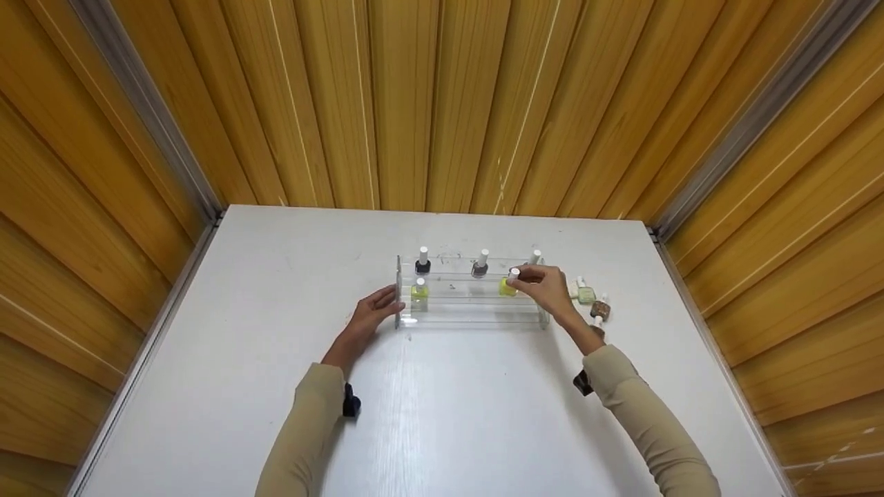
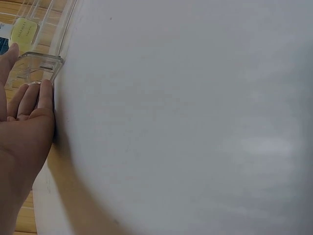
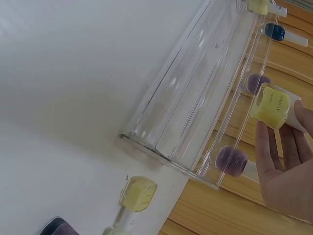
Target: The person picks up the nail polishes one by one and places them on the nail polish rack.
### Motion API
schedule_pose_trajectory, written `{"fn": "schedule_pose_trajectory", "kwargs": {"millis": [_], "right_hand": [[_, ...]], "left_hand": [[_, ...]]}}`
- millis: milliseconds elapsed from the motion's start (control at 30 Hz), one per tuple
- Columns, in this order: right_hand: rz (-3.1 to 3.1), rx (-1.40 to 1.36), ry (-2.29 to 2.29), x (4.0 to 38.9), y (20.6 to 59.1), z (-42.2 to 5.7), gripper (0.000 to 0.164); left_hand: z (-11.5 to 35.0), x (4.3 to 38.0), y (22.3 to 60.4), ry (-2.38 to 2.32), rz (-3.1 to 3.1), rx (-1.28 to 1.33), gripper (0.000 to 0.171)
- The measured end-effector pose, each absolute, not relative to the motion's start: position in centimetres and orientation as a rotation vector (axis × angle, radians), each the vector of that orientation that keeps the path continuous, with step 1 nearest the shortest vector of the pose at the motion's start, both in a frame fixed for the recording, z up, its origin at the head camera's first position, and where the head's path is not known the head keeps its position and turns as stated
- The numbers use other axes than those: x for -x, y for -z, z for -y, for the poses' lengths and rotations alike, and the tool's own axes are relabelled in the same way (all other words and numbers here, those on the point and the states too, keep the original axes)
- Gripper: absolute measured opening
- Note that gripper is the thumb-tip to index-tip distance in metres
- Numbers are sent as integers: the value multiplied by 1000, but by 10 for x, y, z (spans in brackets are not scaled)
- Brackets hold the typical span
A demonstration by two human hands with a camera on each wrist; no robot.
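Head cam: left hand [image 1: 366, 317] has thumb and fingers round one end of a clear rack [image 1: 476, 319] on the worktop [image 1: 449, 414]; right hand [image 1: 549, 290] pinches a yellow bottle [image 1: 507, 287] by its white cap, at the rack's right side. Left wrist: second yellow bottle [image 2: 23, 32] near the thumb. Right wrist: purple bottle [image 3: 231, 161] at the rack's near end, by the pinching hand.

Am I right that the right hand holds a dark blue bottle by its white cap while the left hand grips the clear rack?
Not quite: the bottle is yellow, as the right wrist view shows; the right hand does hold its white cap, and the left hand grips the clear rack.
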State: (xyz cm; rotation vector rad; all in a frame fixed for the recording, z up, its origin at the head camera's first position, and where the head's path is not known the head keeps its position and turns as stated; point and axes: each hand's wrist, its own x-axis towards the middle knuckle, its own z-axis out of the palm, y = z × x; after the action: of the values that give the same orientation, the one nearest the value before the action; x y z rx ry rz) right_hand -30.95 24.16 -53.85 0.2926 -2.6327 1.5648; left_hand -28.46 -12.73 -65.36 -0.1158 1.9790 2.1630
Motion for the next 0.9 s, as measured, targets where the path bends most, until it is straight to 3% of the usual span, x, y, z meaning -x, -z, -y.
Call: {"fn": "schedule_pose_trajectory", "kwargs": {"millis": [467,900], "right_hand": [[2582,-314,-1600,318,555,-205,27],[2666,-436,-1547,326,570,-201,23]], "left_hand": [[128,284,653,-2162,-2007,87,65],[128,283,654,-2162,-1996,64,67]]}}
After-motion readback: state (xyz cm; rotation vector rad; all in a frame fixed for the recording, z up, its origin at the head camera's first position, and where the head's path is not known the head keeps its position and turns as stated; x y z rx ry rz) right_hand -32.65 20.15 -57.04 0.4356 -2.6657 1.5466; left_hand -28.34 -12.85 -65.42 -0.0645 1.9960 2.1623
